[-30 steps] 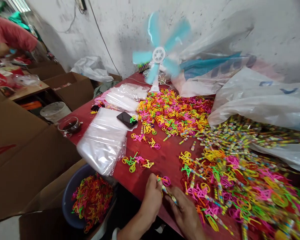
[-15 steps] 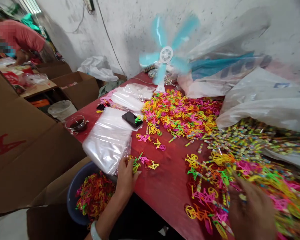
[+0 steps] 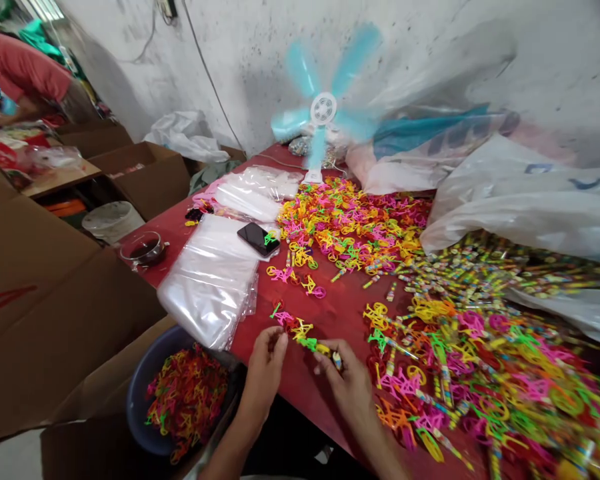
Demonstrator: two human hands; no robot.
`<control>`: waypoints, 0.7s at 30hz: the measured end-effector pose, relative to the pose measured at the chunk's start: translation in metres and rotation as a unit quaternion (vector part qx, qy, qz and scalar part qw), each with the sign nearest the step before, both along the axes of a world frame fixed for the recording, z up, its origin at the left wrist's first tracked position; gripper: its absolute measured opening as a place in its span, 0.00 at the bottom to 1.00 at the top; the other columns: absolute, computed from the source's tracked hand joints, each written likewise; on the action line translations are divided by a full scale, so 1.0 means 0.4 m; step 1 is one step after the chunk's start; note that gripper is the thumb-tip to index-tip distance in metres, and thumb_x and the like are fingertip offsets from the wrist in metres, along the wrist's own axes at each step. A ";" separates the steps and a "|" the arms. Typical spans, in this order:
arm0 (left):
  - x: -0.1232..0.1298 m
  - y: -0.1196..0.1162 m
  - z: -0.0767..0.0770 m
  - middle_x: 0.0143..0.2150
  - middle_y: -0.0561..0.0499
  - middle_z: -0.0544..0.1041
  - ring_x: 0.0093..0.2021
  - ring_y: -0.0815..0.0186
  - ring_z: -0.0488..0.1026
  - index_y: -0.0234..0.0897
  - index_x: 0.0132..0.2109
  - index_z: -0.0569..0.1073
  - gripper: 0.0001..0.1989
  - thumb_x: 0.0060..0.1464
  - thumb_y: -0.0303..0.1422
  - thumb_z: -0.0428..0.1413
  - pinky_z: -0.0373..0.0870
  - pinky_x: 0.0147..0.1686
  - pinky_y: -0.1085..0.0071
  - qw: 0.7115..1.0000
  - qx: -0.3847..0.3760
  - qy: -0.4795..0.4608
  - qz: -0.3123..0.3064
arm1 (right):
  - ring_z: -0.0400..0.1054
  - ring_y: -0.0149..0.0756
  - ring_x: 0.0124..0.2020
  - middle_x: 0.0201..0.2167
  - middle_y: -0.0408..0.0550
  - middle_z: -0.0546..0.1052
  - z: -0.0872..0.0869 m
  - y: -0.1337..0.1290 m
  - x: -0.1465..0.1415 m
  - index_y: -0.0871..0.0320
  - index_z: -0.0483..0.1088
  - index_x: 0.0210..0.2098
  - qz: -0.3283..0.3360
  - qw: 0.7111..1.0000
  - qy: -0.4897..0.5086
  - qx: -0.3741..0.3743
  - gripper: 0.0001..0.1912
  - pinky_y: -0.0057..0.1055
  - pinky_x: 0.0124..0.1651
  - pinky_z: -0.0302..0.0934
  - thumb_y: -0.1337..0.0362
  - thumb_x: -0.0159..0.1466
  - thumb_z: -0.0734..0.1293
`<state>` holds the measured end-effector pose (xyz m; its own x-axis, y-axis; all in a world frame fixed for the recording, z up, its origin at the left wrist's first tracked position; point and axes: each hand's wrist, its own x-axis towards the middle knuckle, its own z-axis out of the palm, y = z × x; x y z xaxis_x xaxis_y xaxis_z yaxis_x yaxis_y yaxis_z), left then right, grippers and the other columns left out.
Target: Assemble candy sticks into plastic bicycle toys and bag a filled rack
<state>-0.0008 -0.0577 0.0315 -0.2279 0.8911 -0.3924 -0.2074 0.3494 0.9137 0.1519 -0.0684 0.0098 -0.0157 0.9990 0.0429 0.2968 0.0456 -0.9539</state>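
Red tabletop (image 3: 335,310): right hand (image 3: 349,377) pinching a patterned tube (image 3: 337,361) near the front edge; left hand (image 3: 266,358) curled beside plastic bicycle pieces (image 3: 303,328), its grip too obscured to tell.

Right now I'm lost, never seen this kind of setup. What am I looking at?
No machine here: these are a person's bare hands. The one camera sits on their head, looking forward and down.

On the red table lie a pile of toy bikes, a mass of small tubes, a mixed heap of both, and clear bags with a phone on top. A fan stands at the back.

The right hand holds a patterned tube. The left hand is by a few loose bikes; whether it grips anything, I can't tell.
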 end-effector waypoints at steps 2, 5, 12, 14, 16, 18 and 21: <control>0.022 -0.003 -0.003 0.31 0.47 0.76 0.31 0.64 0.72 0.33 0.36 0.75 0.26 0.41 0.53 0.62 0.67 0.28 0.71 0.998 -0.039 -0.018 -0.037 | 0.73 0.36 0.34 0.34 0.48 0.77 -0.009 -0.014 0.009 0.55 0.71 0.39 -0.032 0.994 -0.044 0.095 0.09 0.31 0.39 0.68 0.58 0.66 0.62; 0.049 -0.009 -0.002 0.25 0.50 0.74 0.26 0.67 0.70 0.33 0.30 0.74 0.24 0.40 0.52 0.62 0.65 0.26 0.72 0.987 -0.067 -0.100 -0.108 | 0.72 0.35 0.43 0.42 0.50 0.75 -0.010 -0.043 0.006 0.52 0.71 0.44 0.029 0.979 -0.079 0.183 0.12 0.28 0.45 0.67 0.66 0.67 0.58; 0.044 0.028 -0.032 0.26 0.52 0.75 0.29 0.65 0.70 0.33 0.33 0.76 0.26 0.28 0.46 0.69 0.67 0.32 0.71 0.991 -0.075 -0.092 -0.053 | 0.71 0.36 0.39 0.39 0.49 0.73 0.029 -0.037 0.032 0.56 0.66 0.45 -0.018 0.996 -0.071 0.058 0.16 0.31 0.44 0.68 0.72 0.58 0.61; 0.048 0.027 -0.029 0.27 0.52 0.76 0.30 0.65 0.70 0.33 0.34 0.76 0.25 0.30 0.45 0.69 0.66 0.32 0.70 0.991 -0.075 -0.074 -0.080 | 0.71 0.37 0.41 0.38 0.50 0.73 0.041 -0.032 0.056 0.57 0.69 0.40 -0.004 0.998 -0.056 0.032 0.10 0.33 0.46 0.67 0.70 0.60 0.60; 0.057 0.017 -0.022 0.29 0.51 0.76 0.32 0.65 0.70 0.33 0.34 0.76 0.22 0.34 0.44 0.68 0.66 0.34 0.70 0.989 -0.062 -0.075 -0.112 | 0.70 0.39 0.46 0.42 0.50 0.75 0.045 -0.031 0.077 0.55 0.71 0.41 0.029 0.998 -0.047 -0.007 0.10 0.35 0.50 0.64 0.65 0.64 0.60; 0.068 0.005 -0.017 0.31 0.51 0.75 0.34 0.65 0.69 0.34 0.35 0.75 0.19 0.39 0.43 0.65 0.65 0.36 0.70 0.986 -0.046 -0.087 -0.134 | 0.70 0.41 0.47 0.44 0.50 0.76 0.041 -0.033 0.088 0.54 0.71 0.46 0.040 0.997 -0.050 -0.045 0.12 0.37 0.50 0.64 0.61 0.65 0.61; 0.080 -0.008 -0.009 0.31 0.53 0.74 0.34 0.66 0.67 0.35 0.35 0.74 0.15 0.44 0.41 0.62 0.63 0.38 0.71 0.985 -0.031 -0.081 -0.149 | 0.72 0.39 0.38 0.38 0.49 0.77 0.029 -0.041 0.090 0.55 0.69 0.45 0.032 0.995 -0.071 -0.058 0.12 0.34 0.42 0.66 0.59 0.65 0.60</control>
<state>0.0311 -0.0609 0.0278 0.1102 0.8824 -0.4574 -0.2282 0.4704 0.8524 0.1877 -0.0849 0.0215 -0.0771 0.9938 -0.0799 0.4285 -0.0394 -0.9027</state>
